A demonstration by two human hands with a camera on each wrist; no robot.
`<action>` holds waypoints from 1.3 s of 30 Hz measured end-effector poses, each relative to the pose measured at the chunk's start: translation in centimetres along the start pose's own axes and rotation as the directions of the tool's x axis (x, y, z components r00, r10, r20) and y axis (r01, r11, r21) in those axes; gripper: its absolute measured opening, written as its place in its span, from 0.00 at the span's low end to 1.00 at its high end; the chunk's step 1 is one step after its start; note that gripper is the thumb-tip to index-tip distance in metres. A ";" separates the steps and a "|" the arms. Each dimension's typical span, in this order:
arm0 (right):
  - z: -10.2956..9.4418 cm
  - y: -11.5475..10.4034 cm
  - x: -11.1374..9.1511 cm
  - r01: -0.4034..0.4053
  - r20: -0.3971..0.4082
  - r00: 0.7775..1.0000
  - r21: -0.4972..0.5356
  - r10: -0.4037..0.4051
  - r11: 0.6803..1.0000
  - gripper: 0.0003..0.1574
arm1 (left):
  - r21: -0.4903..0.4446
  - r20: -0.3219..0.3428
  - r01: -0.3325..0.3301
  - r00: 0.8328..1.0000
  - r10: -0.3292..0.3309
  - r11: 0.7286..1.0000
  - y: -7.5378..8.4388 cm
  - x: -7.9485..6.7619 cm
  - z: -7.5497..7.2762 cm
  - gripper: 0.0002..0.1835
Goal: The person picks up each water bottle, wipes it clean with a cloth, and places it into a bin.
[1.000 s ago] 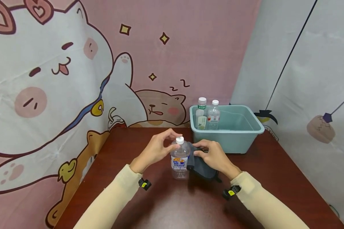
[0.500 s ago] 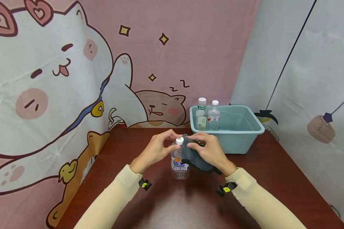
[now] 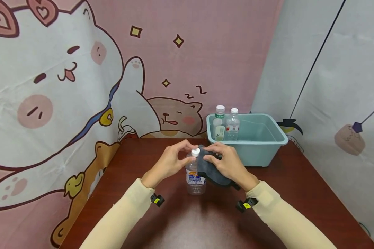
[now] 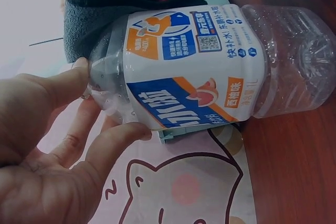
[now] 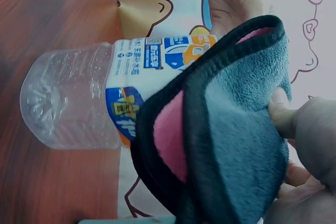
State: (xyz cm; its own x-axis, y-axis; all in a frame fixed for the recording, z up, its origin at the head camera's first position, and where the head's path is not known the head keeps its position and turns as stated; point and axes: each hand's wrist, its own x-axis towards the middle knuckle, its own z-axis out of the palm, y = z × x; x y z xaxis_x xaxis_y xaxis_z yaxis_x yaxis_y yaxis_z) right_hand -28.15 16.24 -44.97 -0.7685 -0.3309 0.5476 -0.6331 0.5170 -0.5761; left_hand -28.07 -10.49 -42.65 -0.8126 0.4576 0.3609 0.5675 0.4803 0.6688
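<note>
A clear plastic bottle with a white cap stands upright on the table. My left hand grips it by the shoulder, just under the cap, with thumb and fingers spread around the neck. In the left wrist view the bottle's label shows orange, blue and grapefruit pictures. My right hand pinches a folded grey cloth against the bottle's right side near the top. Black edging and a pink inner side of the cloth show in the right wrist view.
A light blue plastic bin stands behind my right hand on the brown table. Two capped bottles, one with a green band and one with a red-and-white label, stand in its left end. A cartoon-printed cloth backdrop rises behind.
My right hand has moved up and left with the cloth, from beside the bottle's label to its shoulder, and has then stayed nearly still. The left hand and bottle have not moved.
</note>
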 end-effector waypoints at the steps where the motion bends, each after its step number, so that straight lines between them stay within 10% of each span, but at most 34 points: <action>1: -0.1 0.0 0.0 0.002 0.008 1.000 -0.008 -0.002 1.000 0.21 | 0.000 0.001 0.001 1.000 -0.001 1.000 0.0 0.0 0.0 0.19; 19: -0.6 1.4 -1.5 -0.053 0.097 0.993 -0.075 0.060 0.996 0.17 | -0.010 0.010 0.030 0.999 -0.030 0.999 0.1 -0.1 0.0 0.19; 39: 3.3 6.0 -4.5 0.001 0.270 0.962 -0.144 0.038 0.990 0.13 | -0.010 0.011 0.018 1.000 -0.018 1.000 0.2 -0.1 -0.1 0.19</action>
State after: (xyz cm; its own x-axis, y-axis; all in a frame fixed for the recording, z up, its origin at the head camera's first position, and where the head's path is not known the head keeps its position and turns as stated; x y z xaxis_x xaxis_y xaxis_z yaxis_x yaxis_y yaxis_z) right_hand -28.79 18.22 -52.83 -0.7883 -0.5118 0.3415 -0.6144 0.6245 -0.4822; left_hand -27.86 -10.53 -42.50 -0.8212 0.4569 0.3418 0.5513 0.4807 0.6819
